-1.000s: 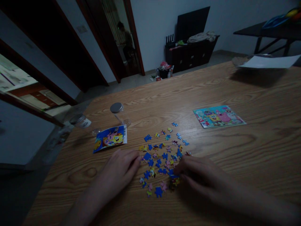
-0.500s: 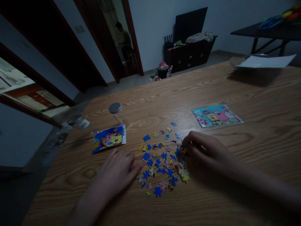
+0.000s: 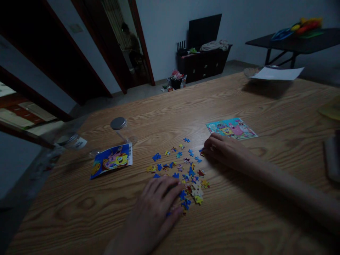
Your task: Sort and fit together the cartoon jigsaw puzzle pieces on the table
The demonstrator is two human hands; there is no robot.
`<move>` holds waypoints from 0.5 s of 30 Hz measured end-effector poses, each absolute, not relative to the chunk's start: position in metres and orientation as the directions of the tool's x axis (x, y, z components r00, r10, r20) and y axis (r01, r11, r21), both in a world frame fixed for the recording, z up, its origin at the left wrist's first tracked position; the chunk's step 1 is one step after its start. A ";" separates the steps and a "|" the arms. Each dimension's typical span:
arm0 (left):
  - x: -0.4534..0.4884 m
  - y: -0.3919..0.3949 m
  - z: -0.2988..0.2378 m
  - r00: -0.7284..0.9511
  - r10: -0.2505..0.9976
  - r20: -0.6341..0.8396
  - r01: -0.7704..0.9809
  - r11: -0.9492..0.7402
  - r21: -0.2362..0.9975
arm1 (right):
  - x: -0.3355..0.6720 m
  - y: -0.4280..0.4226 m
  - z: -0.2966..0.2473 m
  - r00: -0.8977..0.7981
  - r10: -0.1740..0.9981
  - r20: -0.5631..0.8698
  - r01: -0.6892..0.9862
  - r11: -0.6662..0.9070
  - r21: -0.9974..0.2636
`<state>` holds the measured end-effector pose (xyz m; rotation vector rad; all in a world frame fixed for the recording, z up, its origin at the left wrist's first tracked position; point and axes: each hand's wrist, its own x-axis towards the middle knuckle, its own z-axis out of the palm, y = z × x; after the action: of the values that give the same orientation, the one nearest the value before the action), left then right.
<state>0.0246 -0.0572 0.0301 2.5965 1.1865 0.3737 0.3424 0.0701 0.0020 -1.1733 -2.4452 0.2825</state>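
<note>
Loose jigsaw puzzle pieces point(image 3: 191, 170), mostly blue, pink and yellow, lie scattered on the wooden table point(image 3: 170, 109). My left hand point(image 3: 156, 202) is open, palm down over the near left part of the pieces, hiding some of them. At the pile's right edge, the fingers of my right hand point(image 3: 220, 148) are pinched on a small dark blue puzzle piece point(image 3: 202, 151), partly covered by the fingertips. Just beyond that hand lies a flat cartoon picture card point(image 3: 231, 128). To the left of the pile is a blue cartoon sheet point(image 3: 113, 161), slightly curled.
Two clear jars with grey lids, one upright-looking jar point(image 3: 120, 127) and another jar point(image 3: 71, 141), stand on the left. A white sheet point(image 3: 276, 73) rests over a glass bowl at the far right. A dark object point(image 3: 332, 156) sits at the right edge. A person sits beyond the doorway.
My left hand has moved right, from beside the pieces to over them. My right hand has moved away from the pile's middle towards the picture card, with a piece at its fingertips. The view has shifted.
</note>
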 end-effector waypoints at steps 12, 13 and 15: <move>0.036 -0.064 0.024 0.767 0.642 0.019 0.607 -0.734 0.305 | 0.311 0.016 0.044 -0.901 0.428 0.073 0.317 0.762 -0.565; 0.036 -0.064 0.025 0.765 0.644 0.020 0.607 -0.729 0.316 | 0.309 0.014 0.042 -0.899 0.431 0.076 0.320 0.766 -0.558; 0.037 -0.064 0.025 0.759 0.650 0.038 0.601 -0.723 0.340 | 0.307 0.011 0.037 -0.897 0.428 0.107 0.308 0.781 -0.543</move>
<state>0.0368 -0.0640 0.0251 2.6487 0.9682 0.2220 0.3069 0.0110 0.0374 -0.5764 -2.7490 0.7810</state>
